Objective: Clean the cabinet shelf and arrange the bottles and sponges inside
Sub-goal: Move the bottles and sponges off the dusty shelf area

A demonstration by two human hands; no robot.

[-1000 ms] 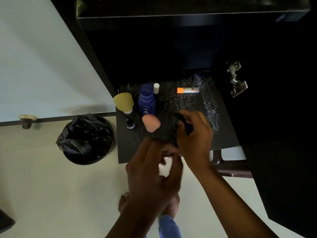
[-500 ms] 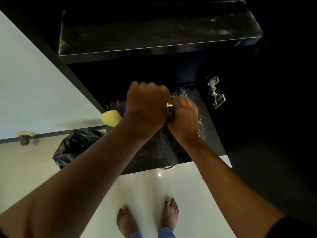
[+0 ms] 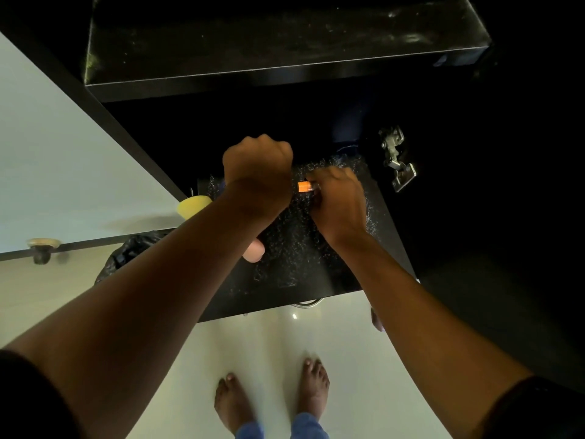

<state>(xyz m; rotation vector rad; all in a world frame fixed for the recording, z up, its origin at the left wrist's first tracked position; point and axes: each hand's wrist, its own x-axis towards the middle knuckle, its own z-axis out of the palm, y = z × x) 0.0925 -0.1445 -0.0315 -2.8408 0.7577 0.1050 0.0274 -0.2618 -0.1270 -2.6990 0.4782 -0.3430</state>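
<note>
The black cabinet shelf is speckled with white dust. My right hand grips an orange-capped tube lying at the back of the shelf; only the cap end shows. To its left, my left hand is a fist with the fingers curled downward, and what lies under it is hidden. My left forearm covers the blue bottle. A yellow sponge sits at the shelf's left edge. The tip of a peach sponge peeks out beside my forearm.
An upper black shelf overhangs the space. A metal hinge is on the right wall. The open white door with its knob stands at the left. A black-bagged bin is on the floor below.
Both hands moved from the shelf's front edge to its back. My right hand reached the orange tube, and my left arm now covers the bottles.
</note>
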